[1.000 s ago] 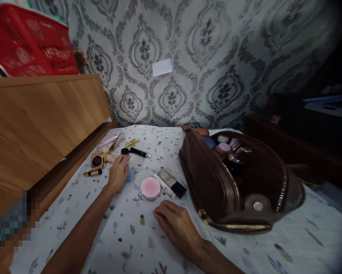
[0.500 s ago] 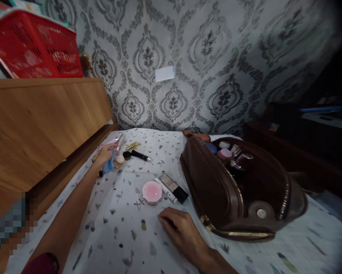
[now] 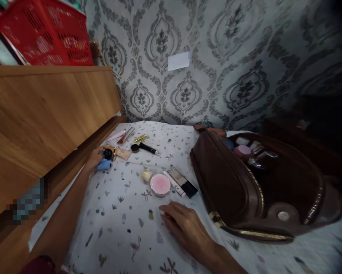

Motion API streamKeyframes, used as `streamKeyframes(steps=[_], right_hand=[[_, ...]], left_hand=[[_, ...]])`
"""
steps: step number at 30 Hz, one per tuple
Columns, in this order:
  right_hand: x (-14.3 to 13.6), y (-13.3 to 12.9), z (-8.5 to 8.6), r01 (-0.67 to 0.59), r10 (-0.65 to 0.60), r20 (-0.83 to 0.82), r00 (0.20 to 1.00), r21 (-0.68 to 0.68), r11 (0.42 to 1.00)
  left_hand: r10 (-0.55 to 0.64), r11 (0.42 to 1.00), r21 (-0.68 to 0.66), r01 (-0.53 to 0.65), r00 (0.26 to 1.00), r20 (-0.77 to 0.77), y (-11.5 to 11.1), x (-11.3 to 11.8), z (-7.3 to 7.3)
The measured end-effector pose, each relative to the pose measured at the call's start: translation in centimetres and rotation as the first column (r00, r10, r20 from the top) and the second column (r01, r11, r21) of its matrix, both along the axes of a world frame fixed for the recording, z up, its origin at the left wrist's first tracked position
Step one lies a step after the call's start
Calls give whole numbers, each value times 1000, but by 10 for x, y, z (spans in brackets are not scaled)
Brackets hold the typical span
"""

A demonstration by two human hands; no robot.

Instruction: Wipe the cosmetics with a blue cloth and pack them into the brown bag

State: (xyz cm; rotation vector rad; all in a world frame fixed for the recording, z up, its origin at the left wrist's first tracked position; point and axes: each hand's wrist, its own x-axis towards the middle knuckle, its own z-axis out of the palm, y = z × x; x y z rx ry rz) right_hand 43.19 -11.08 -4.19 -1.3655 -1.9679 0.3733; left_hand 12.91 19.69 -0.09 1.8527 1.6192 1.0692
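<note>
At the left edge of the bed my left hand (image 3: pixel 93 159) is closed round a light-blue item (image 3: pixel 104 164), beside a black-capped item (image 3: pixel 108 153) and a beige tube (image 3: pixel 122 153). My right hand (image 3: pixel 182 220) rests on the sheet, fingers bent together, with nothing visible in it. Just beyond it lie a round pink compact (image 3: pixel 160 185), a small cream-coloured jar (image 3: pixel 146 176), a white and pink tube (image 3: pixel 174 183) and a black-capped foundation bottle (image 3: pixel 182 182). An open brown bag (image 3: pixel 222 179) with cosmetics inside stands to the right.
Farther back lie a gold lipstick (image 3: pixel 140 138), a black tube (image 3: pixel 149 148), a round black pot (image 3: pixel 135 148) and pink tubes (image 3: pixel 116 136). A wooden headboard (image 3: pixel 51 114) borders the left, with a red basket (image 3: pixel 48 34) on top. Patterned wallpaper stands behind.
The small cream jar now sits beside the pink compact. My left hand has moved slightly back to the left with the blue item. The camera view has shifted.
</note>
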Motion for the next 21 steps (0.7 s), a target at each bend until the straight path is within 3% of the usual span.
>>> streamKeyframes(steps=[6,12,16,21], right_hand=[[0,2,1,6,-8,-62,998,-43,999],[1,2,5,-7,1,-76,997,-72,997],[2,3,6,-18,12,-70,997,-82,996],[0,2,4,4,-7,-60,998,-57,998]], left_hand=[[-228,973,-1,229,968,106,-21,6,2],[-453,891,-37,452,889,-65,-40,28,2],[-448,889,-2,459,867,-218,-46,44,2],[-367,910,28,413,839,-402,-37,72,10]])
